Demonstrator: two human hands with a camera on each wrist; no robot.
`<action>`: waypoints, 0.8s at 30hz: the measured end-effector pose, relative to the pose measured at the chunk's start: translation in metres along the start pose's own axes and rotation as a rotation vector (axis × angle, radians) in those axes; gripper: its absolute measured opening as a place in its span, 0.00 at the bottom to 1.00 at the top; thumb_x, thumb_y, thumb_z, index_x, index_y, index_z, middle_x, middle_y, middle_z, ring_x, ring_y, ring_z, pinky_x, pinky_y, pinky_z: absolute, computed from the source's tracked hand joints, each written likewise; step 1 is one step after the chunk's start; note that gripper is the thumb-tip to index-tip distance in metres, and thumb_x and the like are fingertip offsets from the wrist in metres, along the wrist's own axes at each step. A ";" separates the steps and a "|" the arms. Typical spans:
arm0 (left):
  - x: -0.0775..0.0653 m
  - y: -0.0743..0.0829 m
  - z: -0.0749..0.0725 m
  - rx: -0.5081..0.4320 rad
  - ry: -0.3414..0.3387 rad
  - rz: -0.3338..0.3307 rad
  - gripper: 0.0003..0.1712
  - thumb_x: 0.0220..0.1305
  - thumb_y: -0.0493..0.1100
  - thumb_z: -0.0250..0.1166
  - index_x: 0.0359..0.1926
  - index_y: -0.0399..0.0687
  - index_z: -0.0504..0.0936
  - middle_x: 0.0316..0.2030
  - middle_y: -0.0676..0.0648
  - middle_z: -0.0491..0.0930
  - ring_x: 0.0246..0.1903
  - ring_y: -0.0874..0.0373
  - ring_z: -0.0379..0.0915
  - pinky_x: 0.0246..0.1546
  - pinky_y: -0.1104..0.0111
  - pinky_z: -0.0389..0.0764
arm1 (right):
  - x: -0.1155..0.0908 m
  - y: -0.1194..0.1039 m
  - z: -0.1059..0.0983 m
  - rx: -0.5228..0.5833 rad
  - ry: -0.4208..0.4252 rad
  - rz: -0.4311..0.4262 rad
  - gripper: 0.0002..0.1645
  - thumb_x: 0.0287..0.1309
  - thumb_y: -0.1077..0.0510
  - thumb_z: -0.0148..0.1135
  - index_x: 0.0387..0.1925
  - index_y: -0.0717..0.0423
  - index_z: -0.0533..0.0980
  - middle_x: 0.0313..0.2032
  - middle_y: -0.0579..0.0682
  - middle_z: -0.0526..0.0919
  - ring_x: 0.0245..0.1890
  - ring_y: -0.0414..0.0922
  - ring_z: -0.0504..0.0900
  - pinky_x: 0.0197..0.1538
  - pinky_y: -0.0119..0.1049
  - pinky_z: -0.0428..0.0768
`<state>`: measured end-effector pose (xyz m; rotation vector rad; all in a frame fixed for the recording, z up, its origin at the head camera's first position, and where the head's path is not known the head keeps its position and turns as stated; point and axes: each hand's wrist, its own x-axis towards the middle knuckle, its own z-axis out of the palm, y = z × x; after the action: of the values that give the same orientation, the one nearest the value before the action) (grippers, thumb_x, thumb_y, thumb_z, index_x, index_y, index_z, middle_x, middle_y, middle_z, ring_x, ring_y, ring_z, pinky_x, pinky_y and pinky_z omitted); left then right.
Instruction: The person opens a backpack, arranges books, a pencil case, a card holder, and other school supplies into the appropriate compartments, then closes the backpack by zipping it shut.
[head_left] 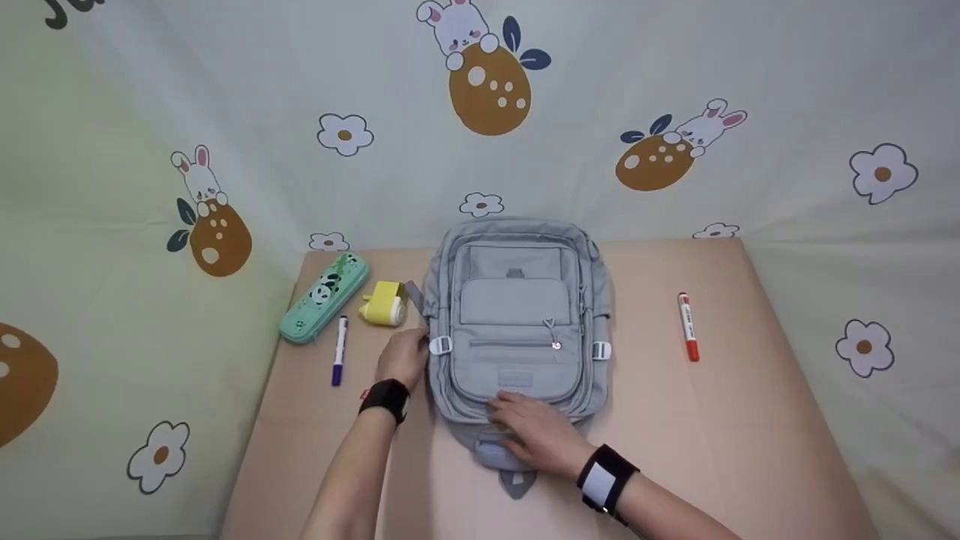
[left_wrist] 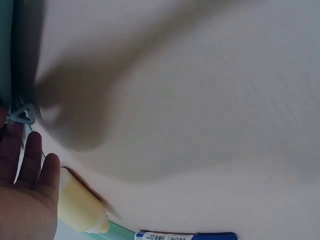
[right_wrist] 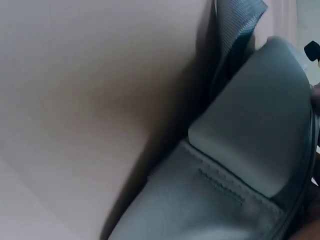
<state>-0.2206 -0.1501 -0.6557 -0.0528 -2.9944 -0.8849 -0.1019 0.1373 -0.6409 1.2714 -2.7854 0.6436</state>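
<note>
**One grey backpack point(head_left: 517, 304), its near edge partly covered**

Head view: the left hand point(head_left: 403, 358) is at the backpack's left side, fingertips hard to make out. The right hand point(head_left: 538, 431) lies over the near end, fingers laid out, thumb apart. Beyond the left hand is an unclear yellow object point(head_left: 385, 304).

Left wrist view: the left hand's fingers reach a triangular ring point(left_wrist: 23, 114); the thumb is out of sight, so whether they pinch it I cannot tell.

Right wrist view: the right hand is dark, cut off at the edge.
</note>
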 end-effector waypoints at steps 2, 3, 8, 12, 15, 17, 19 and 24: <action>0.000 -0.002 0.000 0.013 0.012 0.004 0.12 0.71 0.37 0.61 0.49 0.46 0.88 0.45 0.44 0.87 0.50 0.43 0.81 0.51 0.49 0.78 | 0.001 -0.001 0.003 0.005 0.008 -0.006 0.21 0.63 0.55 0.69 0.57 0.50 0.78 0.64 0.51 0.78 0.68 0.50 0.73 0.66 0.49 0.72; 0.000 -0.002 0.000 0.015 0.017 0.004 0.12 0.71 0.37 0.62 0.50 0.46 0.88 0.45 0.44 0.87 0.50 0.44 0.81 0.51 0.50 0.78 | 0.002 -0.002 0.004 0.008 0.014 -0.011 0.19 0.63 0.56 0.69 0.56 0.50 0.79 0.63 0.52 0.80 0.66 0.50 0.74 0.65 0.48 0.74; -0.002 -0.003 0.000 0.006 0.021 -0.001 0.09 0.70 0.38 0.63 0.45 0.47 0.89 0.39 0.45 0.85 0.45 0.46 0.81 0.48 0.52 0.78 | 0.007 -0.007 0.006 0.026 0.004 -0.017 0.09 0.68 0.56 0.65 0.48 0.48 0.80 0.57 0.50 0.83 0.58 0.48 0.81 0.59 0.44 0.78; -0.005 -0.004 0.000 -0.004 0.026 -0.004 0.08 0.70 0.39 0.65 0.44 0.47 0.89 0.37 0.47 0.83 0.41 0.49 0.80 0.46 0.53 0.79 | 0.010 -0.011 0.006 0.005 -0.011 -0.007 0.10 0.69 0.54 0.64 0.49 0.48 0.81 0.54 0.49 0.84 0.51 0.46 0.84 0.54 0.42 0.81; -0.008 -0.003 -0.001 -0.020 0.028 -0.016 0.07 0.70 0.39 0.65 0.45 0.47 0.88 0.38 0.48 0.82 0.41 0.50 0.80 0.45 0.55 0.79 | 0.010 -0.013 0.010 -0.024 0.004 -0.018 0.14 0.70 0.53 0.62 0.55 0.49 0.82 0.54 0.51 0.85 0.52 0.47 0.85 0.53 0.43 0.81; -0.009 -0.003 -0.002 -0.030 0.030 -0.018 0.07 0.70 0.39 0.66 0.45 0.47 0.88 0.39 0.47 0.82 0.41 0.51 0.80 0.45 0.55 0.79 | 0.008 -0.013 0.013 -0.034 0.027 -0.031 0.16 0.71 0.53 0.62 0.56 0.48 0.82 0.54 0.51 0.86 0.52 0.47 0.85 0.53 0.43 0.82; -0.010 -0.003 -0.004 -0.032 0.031 -0.015 0.07 0.70 0.39 0.66 0.45 0.46 0.88 0.39 0.47 0.82 0.41 0.51 0.80 0.46 0.56 0.79 | 0.008 -0.013 0.015 -0.038 0.060 -0.048 0.15 0.70 0.54 0.62 0.56 0.48 0.83 0.53 0.51 0.86 0.51 0.47 0.85 0.52 0.43 0.82; -0.011 -0.003 -0.007 -0.008 0.022 -0.002 0.06 0.69 0.40 0.67 0.43 0.45 0.88 0.38 0.47 0.83 0.41 0.50 0.81 0.46 0.56 0.79 | 0.009 -0.013 0.018 -0.035 0.119 -0.058 0.13 0.68 0.57 0.64 0.52 0.47 0.85 0.48 0.49 0.88 0.45 0.44 0.87 0.45 0.39 0.84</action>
<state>-0.2099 -0.1567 -0.6517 -0.0406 -2.9712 -0.8914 -0.0959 0.1169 -0.6512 1.2583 -2.6431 0.6420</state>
